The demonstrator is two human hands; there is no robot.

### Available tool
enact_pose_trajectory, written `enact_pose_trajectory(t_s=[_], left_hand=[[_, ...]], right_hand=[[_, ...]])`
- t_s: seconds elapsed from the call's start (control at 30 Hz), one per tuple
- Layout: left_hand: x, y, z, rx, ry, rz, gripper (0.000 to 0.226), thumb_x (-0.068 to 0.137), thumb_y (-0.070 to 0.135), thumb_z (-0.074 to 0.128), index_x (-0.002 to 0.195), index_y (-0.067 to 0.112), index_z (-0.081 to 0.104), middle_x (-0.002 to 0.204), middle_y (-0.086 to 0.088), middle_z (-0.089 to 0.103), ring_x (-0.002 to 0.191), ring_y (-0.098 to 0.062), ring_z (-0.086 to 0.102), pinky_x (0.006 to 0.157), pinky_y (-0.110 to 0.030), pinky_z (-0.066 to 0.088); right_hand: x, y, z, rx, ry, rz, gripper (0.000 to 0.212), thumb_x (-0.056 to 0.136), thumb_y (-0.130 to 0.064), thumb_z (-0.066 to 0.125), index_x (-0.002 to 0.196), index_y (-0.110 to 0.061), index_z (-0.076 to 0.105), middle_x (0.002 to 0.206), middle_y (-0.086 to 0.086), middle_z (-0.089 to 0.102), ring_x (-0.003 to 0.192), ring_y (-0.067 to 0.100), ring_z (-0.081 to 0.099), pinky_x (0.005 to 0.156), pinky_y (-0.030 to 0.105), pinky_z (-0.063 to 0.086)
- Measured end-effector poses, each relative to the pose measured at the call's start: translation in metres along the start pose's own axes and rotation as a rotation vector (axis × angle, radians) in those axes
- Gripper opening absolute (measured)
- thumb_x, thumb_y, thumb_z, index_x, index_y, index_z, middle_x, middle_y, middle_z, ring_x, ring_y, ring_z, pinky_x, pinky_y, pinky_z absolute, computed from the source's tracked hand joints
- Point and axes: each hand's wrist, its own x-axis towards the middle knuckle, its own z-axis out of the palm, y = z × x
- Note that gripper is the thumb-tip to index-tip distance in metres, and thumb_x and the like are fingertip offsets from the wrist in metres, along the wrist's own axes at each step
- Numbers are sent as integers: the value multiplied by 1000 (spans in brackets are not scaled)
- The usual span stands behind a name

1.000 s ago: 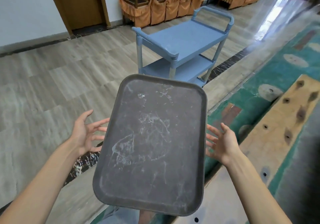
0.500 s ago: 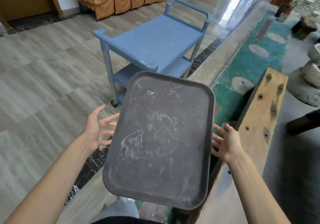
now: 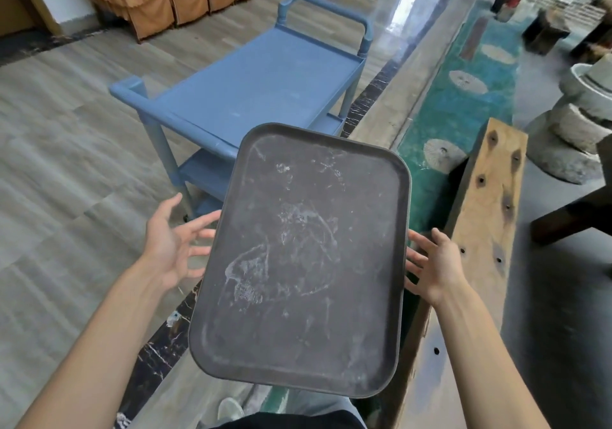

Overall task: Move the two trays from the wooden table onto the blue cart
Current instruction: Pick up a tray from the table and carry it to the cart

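Both hands, left hand (image 3: 167, 246) and right hand (image 3: 433, 266), fingers spread, support the dark tray (image 3: 298, 263) from beneath, carrying it level toward the blue cart (image 3: 258, 87).

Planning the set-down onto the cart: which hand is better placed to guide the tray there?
Probably left. The blue cart stands ahead and left, on the left hand's side; the right hand is beside the wooden plank. Both support the dark tray.
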Motion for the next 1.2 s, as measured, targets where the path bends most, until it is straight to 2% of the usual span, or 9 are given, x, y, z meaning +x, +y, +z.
enact_pose_trajectory(t_s=[0.13, 0.27, 0.37, 0.43, 0.53, 0.63, 0.83, 0.97, 1.2], left_hand=[[40, 42, 31, 53, 30, 20, 78, 77, 79, 30, 108, 29, 81, 90, 1, 60, 94, -25, 57, 81, -46, 41], [84, 82, 68, 54, 86, 35, 76, 76, 78, 33, 106, 28, 81, 76, 3, 69, 89, -24, 57, 77, -45, 41], [115, 111, 95, 8, 89, 19, 79, 77, 77, 33, 113, 24, 79, 89, -1, 68, 92, -25, 59, 77, -45, 43], [133, 128, 114, -32, 86, -2, 82, 79, 76, 32, 118, 20, 76, 102, -5, 65, 98, -26, 59, 82, -46, 42], [159, 148, 136, -100, 103, -14, 85, 80, 75, 33, 123, 13, 73, 111, -8, 65, 101, -28, 59, 88, -49, 41], [176, 161, 147, -160, 131, -11, 89, 79, 77, 35, 121, 9, 73, 107, -8, 66, 93, -27, 62, 86, -48, 42], [213, 191, 143, -237, 169, -22, 95, 76, 82, 35, 121, 7, 72, 95, -6, 61, 81, -25, 60, 81, -47, 41], [239, 213, 128, -259, 207, 6, 97, 75, 83, 33, 121, 7, 72, 95, -7, 62, 81, -26, 61, 85, -51, 40], [285, 252, 87, -333, 335, 59, 97, 77, 82, 30, 121, 7, 71, 99, -9, 62, 82, -26, 56, 77, -44, 37]], right_hand=[[54, -48, 15, 4, -32, 19, 51, 101, -54, 35, 122, -24, 70, 107, 5, 59, 90, 20, 54, 76, 37, 41], [119, -106, 34, -28, -70, 26, 43, 101, -51, 36, 114, -26, 68, 92, 1, 57, 77, 18, 50, 69, 35, 39], [166, -153, 47, -51, -97, 28, 41, 102, -49, 37, 114, -27, 69, 90, 0, 57, 77, 17, 51, 66, 35, 38], [194, -182, 55, -69, -102, 18, 41, 102, -48, 36, 115, -28, 70, 90, 0, 59, 76, 16, 53, 66, 34, 39], [234, -222, 70, -115, -122, 5, 43, 102, -48, 36, 116, -28, 71, 94, 1, 61, 77, 16, 55, 68, 33, 41], [265, -252, 92, -178, -162, 12, 45, 101, -50, 36, 117, -28, 71, 96, 2, 60, 81, 17, 55, 68, 34, 41], [314, -293, 148, -250, -225, 28, 42, 101, -49, 36, 113, -26, 69, 83, 0, 60, 74, 18, 53, 68, 34, 38], [339, -310, 200, -297, -258, 13, 40, 100, -48, 39, 111, -26, 70, 83, 1, 61, 76, 18, 54, 67, 35, 38], [378, -337, 312, -416, -348, -18, 36, 97, -48, 42, 111, -29, 69, 81, -1, 62, 75, 17, 56, 69, 34, 39]])
